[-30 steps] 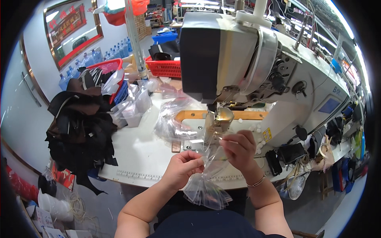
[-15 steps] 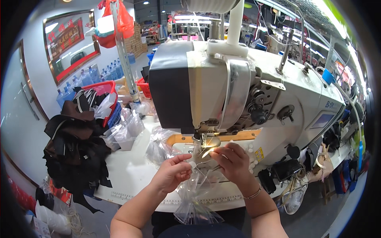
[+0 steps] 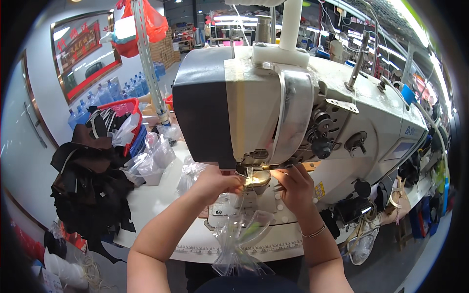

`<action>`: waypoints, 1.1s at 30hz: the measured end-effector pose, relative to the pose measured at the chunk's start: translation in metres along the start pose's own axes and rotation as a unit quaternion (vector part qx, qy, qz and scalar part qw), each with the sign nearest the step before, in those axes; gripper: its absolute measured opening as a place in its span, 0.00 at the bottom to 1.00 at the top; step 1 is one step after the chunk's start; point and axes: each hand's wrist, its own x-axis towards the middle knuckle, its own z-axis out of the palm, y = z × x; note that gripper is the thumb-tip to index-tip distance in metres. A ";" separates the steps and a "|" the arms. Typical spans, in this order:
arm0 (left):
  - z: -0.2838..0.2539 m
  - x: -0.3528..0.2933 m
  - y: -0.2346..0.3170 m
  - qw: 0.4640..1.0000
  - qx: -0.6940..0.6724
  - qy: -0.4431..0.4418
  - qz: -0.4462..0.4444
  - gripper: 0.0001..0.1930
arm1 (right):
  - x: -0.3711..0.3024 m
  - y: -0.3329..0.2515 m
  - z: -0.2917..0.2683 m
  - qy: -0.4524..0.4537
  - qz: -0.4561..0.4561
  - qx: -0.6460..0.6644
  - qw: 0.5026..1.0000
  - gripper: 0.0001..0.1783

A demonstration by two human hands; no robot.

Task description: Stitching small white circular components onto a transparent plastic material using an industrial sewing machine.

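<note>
Left hand (image 3: 218, 184) curled in under the sewing machine head (image 3: 261, 112), right hand (image 3: 296, 188) bent in opposite, can't tell if either's gripping anything.

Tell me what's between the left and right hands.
Head view: a brightly lit, rounded metal part beneath the sewing machine head sits between the left hand and the right hand.

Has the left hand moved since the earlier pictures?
Yes: the left hand has moved forward, closer to the needle area of the sewing machine.
</note>
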 end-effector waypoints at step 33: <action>0.002 -0.003 0.034 0.982 0.158 -0.057 0.083 0.14 | 0.002 -0.007 -0.012 -0.027 -0.049 -0.050 0.997 0.13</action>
